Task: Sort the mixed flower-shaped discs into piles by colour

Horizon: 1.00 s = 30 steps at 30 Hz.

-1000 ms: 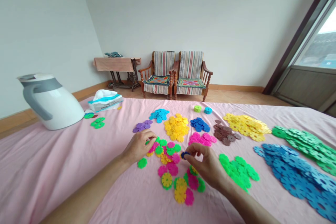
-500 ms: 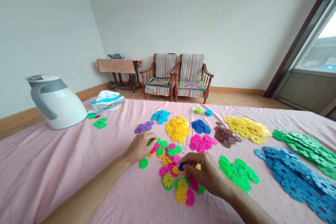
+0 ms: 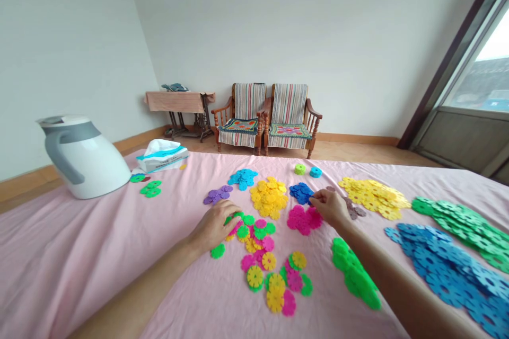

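Note:
My right hand (image 3: 332, 207) reaches to the right edge of a pile of dark blue snowflake discs (image 3: 302, 193), its fingers pinched on a dark blue disc mostly hidden by the fingertips. Beneath that hand lies a pile of pink discs (image 3: 303, 219); brown discs (image 3: 353, 208) are partly covered behind it. My left hand (image 3: 216, 225) rests at the upper left of a loose mixed heap of green, pink and yellow discs (image 3: 254, 244). Its thumb and forefinger are apart, with green and pink discs under them. A lone green disc (image 3: 217, 251) lies below.
Yellow discs (image 3: 269, 197), light blue discs (image 3: 242, 178) and purple discs (image 3: 218, 194) lie beyond the heap. Larger yellow (image 3: 374, 196), green (image 3: 465, 222) and blue (image 3: 449, 265) piles are at right. A jug (image 3: 87, 159) and tissue pack (image 3: 162, 155) stand at left.
My right hand has moved away and to the right, from the mixed heap to the dark blue pile, carrying a dark blue disc. My left hand has barely moved.

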{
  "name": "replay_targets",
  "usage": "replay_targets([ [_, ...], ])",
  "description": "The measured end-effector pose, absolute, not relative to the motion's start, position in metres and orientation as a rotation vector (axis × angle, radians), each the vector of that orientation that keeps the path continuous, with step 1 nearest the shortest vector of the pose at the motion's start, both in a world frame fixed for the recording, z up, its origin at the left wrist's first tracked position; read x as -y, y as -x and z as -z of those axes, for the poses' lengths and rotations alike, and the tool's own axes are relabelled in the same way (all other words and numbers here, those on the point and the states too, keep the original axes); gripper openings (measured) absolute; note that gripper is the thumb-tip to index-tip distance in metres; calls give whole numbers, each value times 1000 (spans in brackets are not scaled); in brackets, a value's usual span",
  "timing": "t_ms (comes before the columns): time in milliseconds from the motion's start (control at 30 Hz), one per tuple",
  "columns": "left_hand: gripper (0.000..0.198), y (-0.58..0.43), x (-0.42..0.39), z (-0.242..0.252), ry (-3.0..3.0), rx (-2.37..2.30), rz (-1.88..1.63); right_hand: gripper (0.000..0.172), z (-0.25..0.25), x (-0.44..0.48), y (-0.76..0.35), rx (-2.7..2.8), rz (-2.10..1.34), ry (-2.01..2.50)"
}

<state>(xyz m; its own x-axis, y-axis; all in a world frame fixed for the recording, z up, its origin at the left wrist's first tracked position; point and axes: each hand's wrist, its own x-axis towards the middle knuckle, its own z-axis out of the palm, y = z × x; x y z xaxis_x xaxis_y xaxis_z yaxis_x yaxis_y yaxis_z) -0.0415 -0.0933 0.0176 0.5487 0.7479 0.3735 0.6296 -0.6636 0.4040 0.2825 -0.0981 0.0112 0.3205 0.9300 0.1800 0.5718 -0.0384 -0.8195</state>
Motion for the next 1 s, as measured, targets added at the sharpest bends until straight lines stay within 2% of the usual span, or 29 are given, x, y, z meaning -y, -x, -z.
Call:
replay_targets([
  [200, 16, 40, 95, -19, -2561, -1170, -771, 25, -10, 97, -280, 1348, -618, 1657],
  [400, 18, 39, 95, -16, -2559, -1164, -786, 8, -18, 148, -250, 1723, -809, 1505],
  [533, 18, 38, 96, -19, -2541, -1147, -771, 15, -35, 174, -242, 2106, -868, 1461],
  [667, 17, 36, 97, -20, -2536, -1144, -756, 21, -43, 184, -243, 2215, -827, 1504],
  [833, 22, 31, 99, -18, -2507, -1070, -794, 17, -39, 182, -245, 2246, -842, 1487],
  [1000, 36, 21, 108, -23, -2601, -968, -666, 13, -36, 179, -249, 2185, -1048, 1409],
])
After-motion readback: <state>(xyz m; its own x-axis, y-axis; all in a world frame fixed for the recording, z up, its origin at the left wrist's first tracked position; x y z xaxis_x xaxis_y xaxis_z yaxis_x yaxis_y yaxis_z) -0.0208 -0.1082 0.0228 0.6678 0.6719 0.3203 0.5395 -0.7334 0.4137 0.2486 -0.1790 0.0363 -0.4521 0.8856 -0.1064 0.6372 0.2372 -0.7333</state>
